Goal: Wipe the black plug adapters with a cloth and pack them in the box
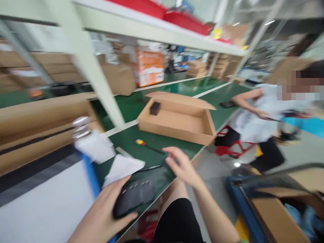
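Two hands over green table (141,104): left hand (106,209) clamped on black device (134,197) at table edge; right hand (181,165) at 2 o'clock from device, fingers spread, empty.

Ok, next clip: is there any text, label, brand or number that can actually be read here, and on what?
None can be read; the picture is motion-blurred.
Orange and white carton behind the shelf post: dark print on its white lower band, too blurred to read.
Black device under the left hand: a row of small pale marks, too blurred to read.
White sheet beside it: no print visible.
Open cardboard box: no print visible.
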Tool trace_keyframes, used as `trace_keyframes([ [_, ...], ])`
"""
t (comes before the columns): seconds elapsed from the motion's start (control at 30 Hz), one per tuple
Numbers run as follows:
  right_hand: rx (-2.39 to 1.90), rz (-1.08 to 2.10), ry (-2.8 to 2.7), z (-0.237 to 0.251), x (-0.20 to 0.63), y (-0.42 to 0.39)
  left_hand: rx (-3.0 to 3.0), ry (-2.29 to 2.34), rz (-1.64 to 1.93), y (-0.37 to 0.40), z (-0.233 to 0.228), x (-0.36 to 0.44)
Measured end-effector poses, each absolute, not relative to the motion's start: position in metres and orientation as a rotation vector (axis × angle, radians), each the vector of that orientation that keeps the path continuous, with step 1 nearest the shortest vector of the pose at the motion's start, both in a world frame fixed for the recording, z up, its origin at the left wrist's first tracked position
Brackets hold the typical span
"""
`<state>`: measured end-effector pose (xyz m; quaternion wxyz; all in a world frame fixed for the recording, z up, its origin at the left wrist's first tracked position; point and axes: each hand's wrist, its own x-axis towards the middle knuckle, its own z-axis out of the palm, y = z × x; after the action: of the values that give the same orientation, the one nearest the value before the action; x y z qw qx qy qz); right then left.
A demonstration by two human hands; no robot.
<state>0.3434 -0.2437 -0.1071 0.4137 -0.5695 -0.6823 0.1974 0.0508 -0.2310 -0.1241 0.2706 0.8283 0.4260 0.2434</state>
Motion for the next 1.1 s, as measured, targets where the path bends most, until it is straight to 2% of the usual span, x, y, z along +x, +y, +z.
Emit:
trace_keyframes([
  [0.07, -1.427, 0.544, -1.708, -0.109, 0.345, -0.229, 2.152, 1.202, 0.477, -0.241, -0.113, 0.036],
  [0.17, -1.36, 0.637, -1.858, -0.111, 0.329, -0.203, 2.033, 1.207, 0.401, -0.24, -0.104, 0.037],
  [0.5, -1.397, 0.716, -2.194, -0.12, 0.257, -0.146, 1.926, 1.126, 0.525, -0.244, -0.099, 0.037],
  [0.77, -1.078, 1.253, -1.916, -0.076, 0.263, -0.152, 1.898, 1.306, 0.916, -0.228, -0.079, 0.034],
  [0.93, -0.859, 1.513, -1.718, -0.056, 0.259, -0.159, 1.614, 1.253, 0.902, -0.212, -0.049, 0.046],
  [1.0, -0.927, 1.328, -1.691, -0.05, 0.263, -0.17, 1.539, 1.235, 0.971, -0.21, -0.038, 0.055],
  [1.1, -1.096, 0.684, -1.796, -0.046, 0.27, -0.196, 1.439, 1.225, 1.063, -0.209, -0.027, 0.073],
])
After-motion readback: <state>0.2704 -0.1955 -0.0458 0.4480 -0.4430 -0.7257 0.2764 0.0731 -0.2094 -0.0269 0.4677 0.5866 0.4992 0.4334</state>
